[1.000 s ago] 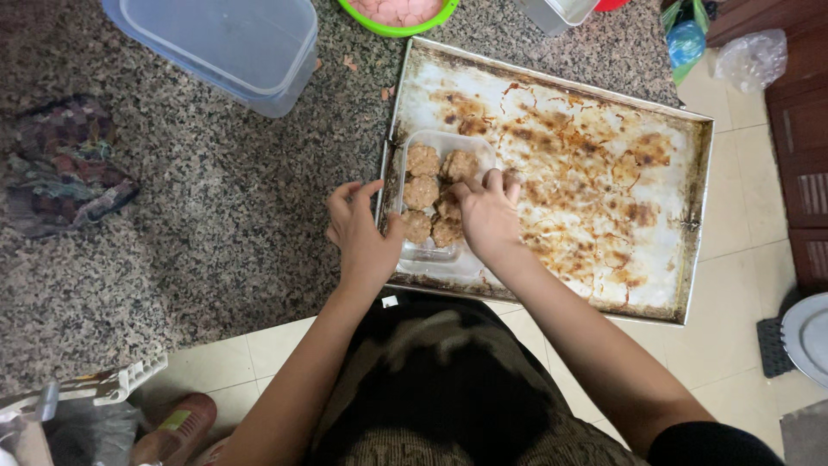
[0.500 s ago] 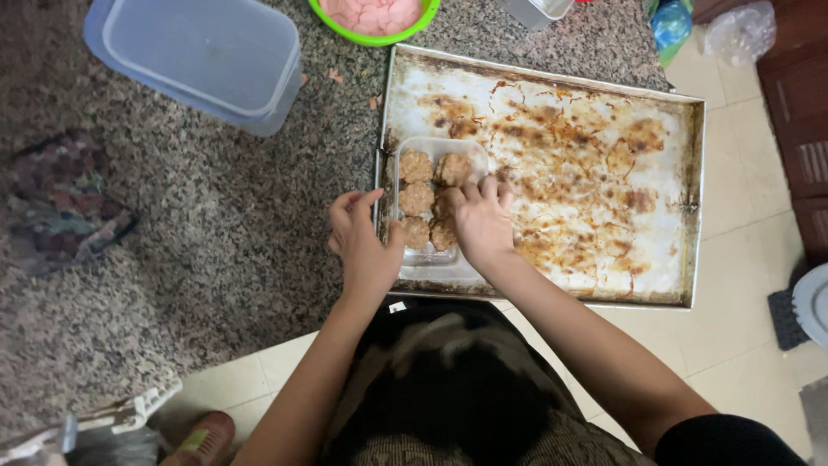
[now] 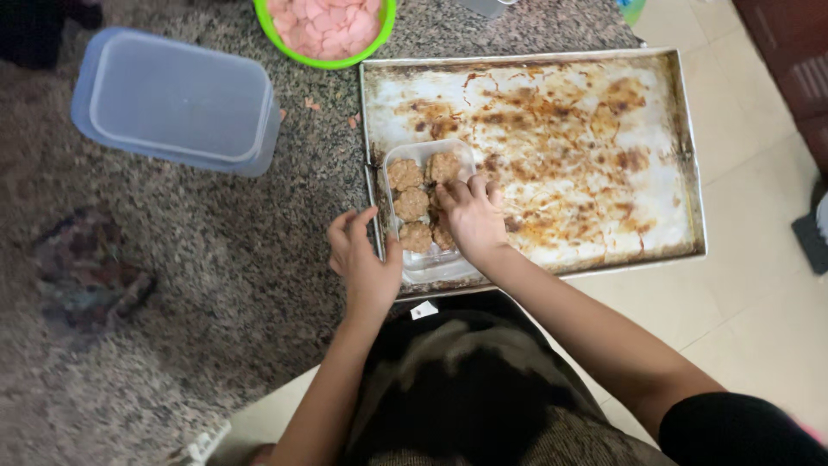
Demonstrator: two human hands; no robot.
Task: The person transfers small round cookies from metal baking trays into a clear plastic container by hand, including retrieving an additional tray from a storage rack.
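Note:
A small clear plastic container (image 3: 434, 266) sits in the left part of a large stained baking tray (image 3: 595, 164). Several brown patties (image 3: 412, 204) lie inside it. My left hand (image 3: 362, 259) grips the container's left rim, thumb on the edge. My right hand (image 3: 473, 217) rests over the right side of the container, fingertips pressing on a patty there. Part of the patties is hidden under that hand.
A large clear lidded box (image 3: 177, 101) lies at the upper left on the speckled granite counter (image 3: 216, 285). A green bowl (image 3: 324, 34) of pink pieces stands at the top edge. A dark cloth (image 3: 86, 272) lies at the left. Tiled floor shows at the right.
The view has shifted, so everything sits lower and further right in the picture. My hands stay on the container; the right fingers have moved slightly over the patties.

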